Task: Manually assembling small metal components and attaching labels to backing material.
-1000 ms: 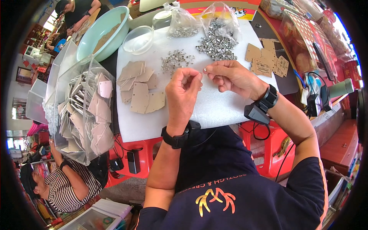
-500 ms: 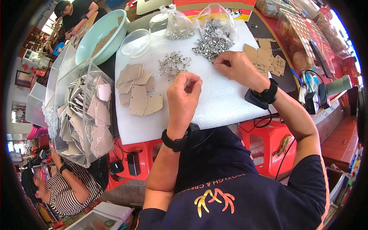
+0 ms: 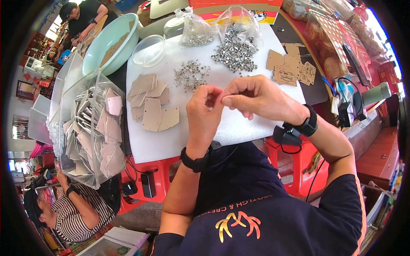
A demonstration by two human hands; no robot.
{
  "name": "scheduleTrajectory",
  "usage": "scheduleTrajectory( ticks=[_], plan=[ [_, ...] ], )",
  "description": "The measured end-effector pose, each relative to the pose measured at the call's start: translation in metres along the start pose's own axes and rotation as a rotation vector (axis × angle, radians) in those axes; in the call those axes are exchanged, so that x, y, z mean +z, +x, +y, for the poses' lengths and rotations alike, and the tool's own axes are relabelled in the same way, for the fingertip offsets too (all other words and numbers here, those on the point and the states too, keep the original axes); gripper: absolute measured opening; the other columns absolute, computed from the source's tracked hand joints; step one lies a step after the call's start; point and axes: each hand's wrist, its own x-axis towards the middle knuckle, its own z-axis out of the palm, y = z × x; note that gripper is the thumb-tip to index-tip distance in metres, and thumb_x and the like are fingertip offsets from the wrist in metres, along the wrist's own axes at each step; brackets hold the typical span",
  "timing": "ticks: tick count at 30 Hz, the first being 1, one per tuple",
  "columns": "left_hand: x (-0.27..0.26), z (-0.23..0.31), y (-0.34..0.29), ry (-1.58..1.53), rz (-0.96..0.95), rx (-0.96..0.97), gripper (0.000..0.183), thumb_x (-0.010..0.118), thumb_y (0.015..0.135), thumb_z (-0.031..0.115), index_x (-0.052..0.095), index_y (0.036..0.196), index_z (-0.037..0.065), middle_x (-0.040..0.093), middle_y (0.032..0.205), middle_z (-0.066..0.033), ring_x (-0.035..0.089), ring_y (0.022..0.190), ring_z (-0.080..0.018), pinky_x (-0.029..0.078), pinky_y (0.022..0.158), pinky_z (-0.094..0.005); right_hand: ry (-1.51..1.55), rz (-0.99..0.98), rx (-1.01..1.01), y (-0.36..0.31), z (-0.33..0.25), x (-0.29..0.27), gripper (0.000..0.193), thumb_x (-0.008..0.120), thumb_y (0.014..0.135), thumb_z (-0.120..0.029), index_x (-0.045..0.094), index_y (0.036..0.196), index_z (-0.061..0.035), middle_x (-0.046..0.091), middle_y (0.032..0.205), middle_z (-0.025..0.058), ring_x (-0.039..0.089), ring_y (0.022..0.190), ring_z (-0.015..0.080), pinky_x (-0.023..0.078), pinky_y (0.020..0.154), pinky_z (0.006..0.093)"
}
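The broad white sheet (image 3: 158, 147), smooth foam by its look and soft in sheen, spreads over the worktop. Left of it, a tall clear plastic bin (image 3: 95, 179) with stiff see-through walls is crammed with thin grey-beige cards, and beyond that a rounded mint-green basin (image 3: 100, 47) has brown card inside it. Over the sheet, the left hand (image 3: 204, 106) curls inward, thumb and forefinger drawn together; the right hand (image 3: 260, 98), tilted in from the other side, is likewise closed to a pinch, so the two sets of fingertips meet or nearly meet. Whether a small piece sits between them I cannot tell. At the far edge lie two crinkled clear bags (image 3: 245, 21), one spilling a dense heap of glinting metal bits (image 3: 235, 55); a looser scatter (image 3: 190, 74) of the same sort of shiny pieces lies just beyond the left hand. A fanned pile of matte, pierced grey-beige cards (image 3: 151, 113) rests to its left, near a shallow round clear tub (image 3: 148, 51). As for print, the dark shirt (image 3: 238, 200) bears a curved line of lettering above a yellow-to-orange branching emblem, and the brown cards (image 3: 286, 72) at right carry dark, fine printing too small to read.
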Motion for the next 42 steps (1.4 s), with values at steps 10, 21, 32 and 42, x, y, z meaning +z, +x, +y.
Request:
scheduleTrajectory(
  ticks=[10,21,32,42],
  plan=[
    [0.004,0.010,-0.005,-0.004,0.012,0.245,0.015,0.067,0.085,-0.008,0.060,0.094,0.002,0.062,0.094,-0.0076,0.060,0.072,-0.0112,0.050,0.063,-0.0245,0.287,0.201,0.132,0.016,0.033,0.000,0.024,0.064,0.098,-0.028,0.066,0.099,-0.0035,0.060,0.081,-0.0020,0.052,0.065,0.0033,0.044,0.052,0.0200],
    [0.002,0.021,-0.013,0.171,-0.005,0.332,0.016,0.069,0.083,-0.007,0.061,0.092,0.003,0.058,0.093,-0.0078,0.055,0.063,-0.0135,0.047,0.057,-0.0268,0.435,0.016,0.312,0.011,0.036,-0.017,0.021,0.069,0.095,-0.025,0.068,0.101,-0.0048,0.062,0.082,-0.0027,0.055,0.068,0.0051,0.045,0.054,0.0201],
    [-0.006,0.029,-0.016,0.197,-0.016,0.288,0.026,0.070,0.084,-0.004,0.069,0.108,0.006,0.058,0.095,-0.0062,0.053,0.062,-0.0105,0.045,0.055,-0.0244,0.627,-0.069,0.257,0.012,0.046,-0.017,0.017,0.067,0.095,-0.023,0.066,0.101,-0.0072,0.060,0.084,-0.0043,0.055,0.070,0.0051,0.043,0.054,0.0202],
    [-0.052,0.151,-0.043,-0.959,-0.651,0.355,0.006,0.062,0.088,0.002,0.063,0.089,0.007,0.060,0.069,-0.0152,0.058,0.055,-0.0218,0.042,0.046,-0.0294,-0.154,0.265,0.161,0.010,0.033,-0.051,0.023,0.061,0.096,-0.023,0.064,0.096,-0.0004,0.056,0.071,0.0003,0.053,0.064,0.0067,0.045,0.056,0.0256]
  ],
)
